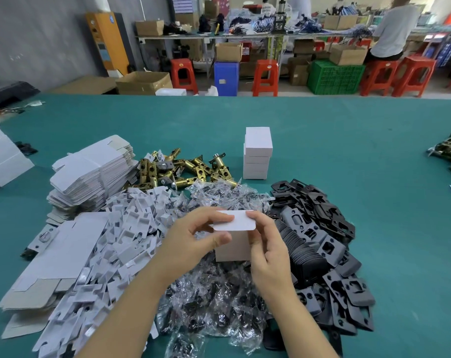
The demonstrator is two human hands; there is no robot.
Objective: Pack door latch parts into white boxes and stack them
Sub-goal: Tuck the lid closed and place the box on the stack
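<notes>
Both forearms reach up from the bottom edge over a heap of small clear plastic bags of dark screws (214,301) on the teal counter (348,140). Held between the two hands is a small white cardboard box (233,244), raised just above the bags, its rounded lid flap (233,223) standing open at the top. Left hand (190,241) grips the box's left side, thumb across the front and fingers (208,215) curled over the flap's left end. Right hand (268,244) pinches the flap's right end, its fingers clenched on the box's right side.

Just right of the hands lies a pile of black metal strike plates (327,249). To the left spreads a heap of white cardboard inserts (121,233), with a stack of flat unfolded white box blanks (92,174) behind it. Brass-coloured cylindrical door latches (183,169) lie farther back, near the blanks. Beside them, well beyond the hands, a stack of closed white boxes (258,153) stands upright on the counter
</notes>
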